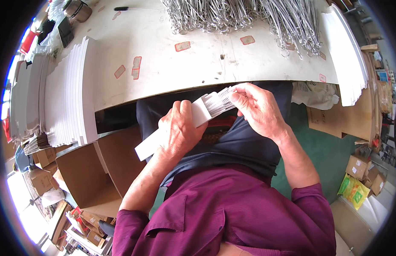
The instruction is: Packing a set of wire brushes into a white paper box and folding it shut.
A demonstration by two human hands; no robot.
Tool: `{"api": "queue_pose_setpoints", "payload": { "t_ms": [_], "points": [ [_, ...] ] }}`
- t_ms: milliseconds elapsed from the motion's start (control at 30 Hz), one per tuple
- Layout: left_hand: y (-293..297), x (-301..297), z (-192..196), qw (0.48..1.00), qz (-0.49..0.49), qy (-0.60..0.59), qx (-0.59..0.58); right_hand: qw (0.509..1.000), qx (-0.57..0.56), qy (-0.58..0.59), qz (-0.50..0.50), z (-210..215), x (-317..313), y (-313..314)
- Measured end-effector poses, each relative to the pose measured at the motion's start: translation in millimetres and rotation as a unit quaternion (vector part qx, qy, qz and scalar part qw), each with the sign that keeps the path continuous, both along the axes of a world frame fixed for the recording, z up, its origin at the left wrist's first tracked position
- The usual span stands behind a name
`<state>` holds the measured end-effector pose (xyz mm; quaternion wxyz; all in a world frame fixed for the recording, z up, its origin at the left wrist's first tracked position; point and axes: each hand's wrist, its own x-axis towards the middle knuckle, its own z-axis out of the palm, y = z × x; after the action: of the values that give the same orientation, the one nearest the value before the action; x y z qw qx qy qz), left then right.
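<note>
The wide white worktop [172, 72] in front of me carries a big fanned stack of long white card strips [72, 91] along its left edge, another white stack [349, 64] at its right edge, and a tangled heap of silver wire hooks [249, 17] along the far edge. None of these look touched by my hands right now, so I judge most of the work is still ahead. Below the near edge, over my lap, an open brown cardboard box [93, 179] stands to my left. My left hand [176, 132] is closed around a small bundle of white card strips [198, 115], and my right hand [255, 106] pinches the bundle's fanned upper end, thumb on top.
</note>
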<state>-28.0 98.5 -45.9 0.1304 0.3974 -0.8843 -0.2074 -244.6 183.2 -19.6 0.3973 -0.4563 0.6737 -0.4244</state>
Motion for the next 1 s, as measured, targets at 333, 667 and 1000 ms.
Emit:
{"api": "queue_pose_setpoints", "payload": {
  "t_ms": [333,667,1000],
  "points": [
    [10.8,-11.3,2.7,0.999,-0.036,0.02,0.023,0.997,-0.005,-0.081,-0.004,-10.2,29.2,-4.4],
    [-0.6,-2.1,10.0,0.985,-0.112,0.053,0.124,0.995,0.012,-0.094,0.012,-13.1,28.5,-0.8],
    [-0.5,-1.4,6.4,0.994,-0.074,0.034,0.075,0.979,0.062,-0.193,-0.011,-5.4,12.0,8.2]
  ]
}}
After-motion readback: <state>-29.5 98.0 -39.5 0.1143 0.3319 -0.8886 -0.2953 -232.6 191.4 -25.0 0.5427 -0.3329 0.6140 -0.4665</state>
